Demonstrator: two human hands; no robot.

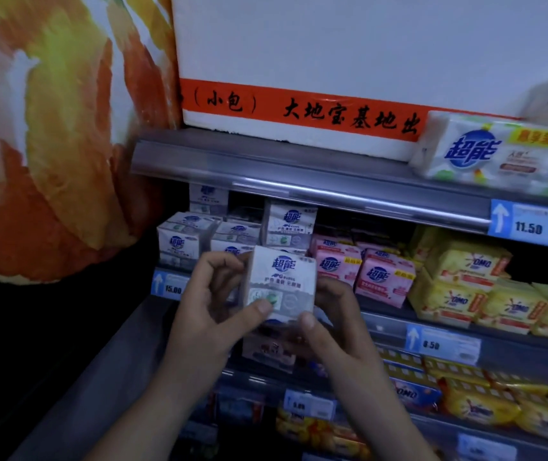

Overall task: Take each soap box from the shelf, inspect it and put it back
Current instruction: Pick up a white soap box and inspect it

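A person holds a white soap box (280, 282) with a blue logo upright in both hands, lifted off and in front of the middle shelf (382, 322), its printed face turned toward the camera. The left hand (212, 301) grips the box's left side: the thumb presses on the lower front face, and the fingers are curled at the left edge. The right hand (335, 324) grips the lower right corner, with the thumb tip at the bottom edge and the fingers wrapped out of sight behind the box. Just behind the held box, at the left end of the shelf, more white soap boxes (179, 241) of the same kind are stacked. Pink soap packs (382, 281) stand to their right, then yellow OMO packs (465, 277). A blue price tag reading 15.00 (169, 284) sits on the rail below the white stack. On the upper shelf (299, 181) rests a white foam crate (332, 61) with an orange strip of black lettering, with a wrapped soap multipack (498, 154) beside it on the right.
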